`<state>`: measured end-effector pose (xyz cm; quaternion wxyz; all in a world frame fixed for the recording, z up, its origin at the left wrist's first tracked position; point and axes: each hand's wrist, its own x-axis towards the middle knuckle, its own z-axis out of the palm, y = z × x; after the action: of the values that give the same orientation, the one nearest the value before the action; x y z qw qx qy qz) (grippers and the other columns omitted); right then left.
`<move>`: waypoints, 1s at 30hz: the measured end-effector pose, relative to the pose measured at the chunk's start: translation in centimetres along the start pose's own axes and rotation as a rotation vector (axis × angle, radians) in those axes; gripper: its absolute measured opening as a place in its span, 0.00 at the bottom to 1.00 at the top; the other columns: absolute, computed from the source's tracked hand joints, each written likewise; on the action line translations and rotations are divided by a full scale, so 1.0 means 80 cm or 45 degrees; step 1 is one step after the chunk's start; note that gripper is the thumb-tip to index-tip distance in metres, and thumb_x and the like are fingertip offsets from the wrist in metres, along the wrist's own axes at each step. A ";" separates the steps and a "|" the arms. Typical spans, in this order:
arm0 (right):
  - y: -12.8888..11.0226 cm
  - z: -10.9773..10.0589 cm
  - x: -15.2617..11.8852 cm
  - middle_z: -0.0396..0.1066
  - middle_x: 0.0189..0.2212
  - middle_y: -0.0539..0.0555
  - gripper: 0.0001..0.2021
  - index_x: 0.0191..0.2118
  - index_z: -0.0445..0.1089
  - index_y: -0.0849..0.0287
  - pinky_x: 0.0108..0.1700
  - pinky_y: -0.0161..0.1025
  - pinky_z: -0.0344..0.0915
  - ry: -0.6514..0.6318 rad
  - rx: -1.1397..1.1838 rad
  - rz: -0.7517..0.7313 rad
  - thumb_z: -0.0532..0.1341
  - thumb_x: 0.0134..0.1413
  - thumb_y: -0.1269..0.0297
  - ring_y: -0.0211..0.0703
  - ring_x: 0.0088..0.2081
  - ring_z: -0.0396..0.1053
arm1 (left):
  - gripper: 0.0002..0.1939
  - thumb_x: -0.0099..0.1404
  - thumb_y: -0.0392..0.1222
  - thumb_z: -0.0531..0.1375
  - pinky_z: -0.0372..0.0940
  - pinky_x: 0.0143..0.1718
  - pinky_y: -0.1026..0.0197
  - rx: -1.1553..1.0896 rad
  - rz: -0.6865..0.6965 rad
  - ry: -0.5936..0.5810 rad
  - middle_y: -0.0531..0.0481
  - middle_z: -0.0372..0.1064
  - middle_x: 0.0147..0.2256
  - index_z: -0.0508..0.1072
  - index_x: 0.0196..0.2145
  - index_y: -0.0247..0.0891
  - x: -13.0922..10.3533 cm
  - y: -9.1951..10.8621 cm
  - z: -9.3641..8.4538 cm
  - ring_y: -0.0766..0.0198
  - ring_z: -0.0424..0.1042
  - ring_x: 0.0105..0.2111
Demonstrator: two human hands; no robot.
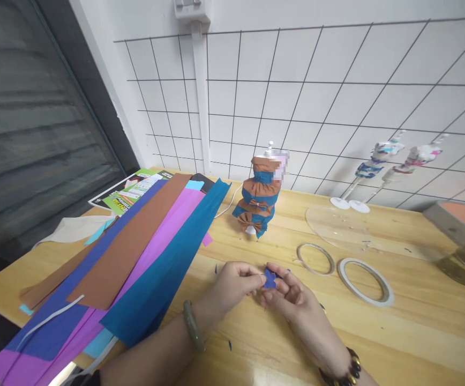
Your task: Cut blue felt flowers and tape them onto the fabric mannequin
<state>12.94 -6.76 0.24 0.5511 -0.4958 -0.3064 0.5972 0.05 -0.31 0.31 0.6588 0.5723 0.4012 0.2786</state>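
Between my two hands, above the wooden table, is a small blue piece of crepe paper (270,279) with a shaped, petal-like outline. My left hand (238,284) pinches its left edge between thumb and forefinger. From the right, my right hand (292,297) holds the same piece with curled fingers. Just beyond my hands a mini dress form (260,190) stands upright, wrapped in brown and teal crepe paper with gathered tiers and bows. A few tiny blue scraps (230,346) lie on the table near my hands.
Long crepe paper strips in brown (132,241), purple, blue and teal (168,268) cover the table's left side. Two tape rolls (366,282) lie to the right, near a clear round sheet (337,228). Two smaller decorated forms (371,166) and a box (463,225) stand farther right.
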 end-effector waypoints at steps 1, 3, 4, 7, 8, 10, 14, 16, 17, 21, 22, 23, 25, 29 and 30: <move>0.001 -0.002 0.001 0.71 0.28 0.48 0.26 0.46 0.62 0.57 0.36 0.37 0.64 -0.001 0.003 -0.006 0.69 0.38 0.65 0.36 0.28 0.68 | 0.09 0.50 0.40 0.57 0.53 0.23 0.67 -0.001 -0.001 0.008 0.53 0.62 0.17 0.69 0.18 0.32 0.000 0.000 0.000 0.71 0.58 0.20; 0.003 -0.007 0.001 0.70 0.30 0.49 0.25 0.46 0.62 0.56 0.36 0.37 0.64 0.007 0.020 -0.013 0.69 0.39 0.65 0.37 0.30 0.68 | 0.09 0.50 0.40 0.57 0.52 0.23 0.67 0.003 0.003 0.023 0.54 0.61 0.16 0.69 0.18 0.32 0.000 0.001 0.000 0.71 0.57 0.20; 0.004 -0.010 0.001 0.70 0.31 0.49 0.24 0.47 0.62 0.56 0.37 0.37 0.65 0.015 0.032 -0.013 0.68 0.41 0.64 0.37 0.31 0.68 | 0.09 0.50 0.40 0.57 0.52 0.24 0.67 0.007 0.004 0.028 0.54 0.60 0.17 0.69 0.18 0.32 0.000 0.002 0.000 0.71 0.57 0.20; 0.007 -0.017 0.003 0.70 0.32 0.49 0.22 0.47 0.62 0.56 0.38 0.37 0.64 0.037 0.062 -0.015 0.66 0.45 0.63 0.37 0.32 0.69 | 0.10 0.50 0.41 0.57 0.52 0.24 0.67 0.026 0.020 0.034 0.54 0.60 0.17 0.68 0.17 0.32 -0.002 0.004 0.001 0.71 0.57 0.21; 0.007 -0.018 0.003 0.70 0.31 0.49 0.22 0.47 0.62 0.56 0.38 0.36 0.64 0.040 0.065 -0.023 0.66 0.45 0.63 0.36 0.31 0.69 | 0.10 0.51 0.41 0.57 0.52 0.24 0.67 0.032 0.026 0.034 0.55 0.59 0.17 0.68 0.17 0.32 -0.002 0.004 0.001 0.71 0.57 0.21; 0.006 -0.019 0.006 0.70 0.29 0.48 0.23 0.47 0.61 0.56 0.37 0.35 0.64 0.055 0.042 -0.037 0.66 0.44 0.63 0.35 0.29 0.68 | 0.10 0.51 0.41 0.57 0.51 0.24 0.67 0.045 0.042 0.026 0.55 0.59 0.17 0.68 0.17 0.32 -0.003 0.004 0.000 0.71 0.57 0.21; 0.000 -0.021 0.008 0.70 0.27 0.47 0.26 0.48 0.60 0.58 0.36 0.35 0.64 0.077 -0.075 -0.063 0.68 0.41 0.62 0.35 0.27 0.68 | 0.13 0.52 0.46 0.57 0.53 0.24 0.66 0.022 0.047 -0.055 0.53 0.61 0.18 0.69 0.20 0.32 0.000 0.000 -0.003 0.71 0.59 0.21; -0.004 -0.021 0.008 0.69 0.26 0.46 0.27 0.48 0.59 0.57 0.36 0.35 0.63 0.053 -0.124 -0.087 0.68 0.41 0.62 0.35 0.27 0.68 | 0.16 0.53 0.49 0.56 0.53 0.23 0.66 -0.038 -0.016 -0.083 0.52 0.63 0.19 0.69 0.22 0.31 0.003 -0.002 -0.005 0.70 0.60 0.20; -0.006 -0.022 0.007 0.68 0.26 0.46 0.27 0.48 0.59 0.57 0.36 0.36 0.63 0.031 -0.142 -0.089 0.67 0.41 0.61 0.35 0.27 0.68 | 0.17 0.54 0.51 0.56 0.53 0.23 0.66 -0.068 -0.056 -0.093 0.52 0.63 0.19 0.69 0.23 0.31 0.004 -0.003 -0.007 0.70 0.60 0.20; -0.009 -0.021 0.004 0.67 0.26 0.46 0.27 0.49 0.56 0.56 0.35 0.37 0.63 -0.083 -0.194 -0.073 0.66 0.43 0.60 0.37 0.27 0.68 | 0.19 0.55 0.53 0.56 0.54 0.23 0.67 -0.048 -0.058 -0.177 0.51 0.65 0.21 0.71 0.26 0.31 0.004 -0.003 -0.011 0.70 0.62 0.21; -0.008 -0.020 0.004 0.67 0.25 0.46 0.27 0.49 0.56 0.56 0.35 0.37 0.63 -0.108 -0.207 -0.080 0.66 0.43 0.60 0.37 0.27 0.68 | 0.18 0.54 0.52 0.58 0.55 0.24 0.67 -0.040 -0.028 -0.213 0.50 0.67 0.22 0.71 0.27 0.31 0.002 -0.003 -0.011 0.70 0.64 0.23; -0.007 -0.020 0.004 0.67 0.25 0.46 0.27 0.49 0.56 0.56 0.34 0.36 0.63 -0.125 -0.223 -0.087 0.66 0.44 0.60 0.36 0.27 0.67 | 0.17 0.53 0.51 0.59 0.57 0.26 0.67 -0.053 -0.005 -0.254 0.49 0.68 0.24 0.72 0.28 0.31 0.001 -0.003 -0.011 0.69 0.65 0.25; -0.005 -0.021 0.004 0.67 0.25 0.46 0.26 0.49 0.55 0.56 0.34 0.35 0.63 -0.148 -0.257 -0.098 0.65 0.45 0.60 0.35 0.27 0.66 | 0.15 0.51 0.48 0.62 0.60 0.31 0.65 -0.119 0.003 -0.321 0.48 0.70 0.27 0.72 0.29 0.31 -0.001 -0.003 -0.012 0.66 0.68 0.29; 0.001 -0.027 0.005 0.66 0.26 0.46 0.25 0.51 0.54 0.56 0.35 0.35 0.62 -0.215 -0.334 -0.107 0.63 0.48 0.62 0.35 0.28 0.66 | 0.11 0.48 0.43 0.64 0.61 0.34 0.64 -0.115 -0.028 -0.373 0.48 0.71 0.27 0.72 0.26 0.31 -0.001 -0.004 -0.014 0.66 0.69 0.29; 0.001 -0.028 0.005 0.66 0.26 0.46 0.25 0.51 0.53 0.56 0.35 0.35 0.62 -0.233 -0.356 -0.107 0.63 0.48 0.63 0.34 0.28 0.65 | 0.10 0.48 0.42 0.64 0.61 0.34 0.64 -0.080 -0.032 -0.388 0.48 0.71 0.27 0.73 0.26 0.31 0.000 -0.003 -0.015 0.66 0.68 0.29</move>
<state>15.01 -6.79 -0.68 0.4711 -0.4980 -0.4558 0.5677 -1.05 0.26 0.02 0.7330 0.5819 0.2947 0.1928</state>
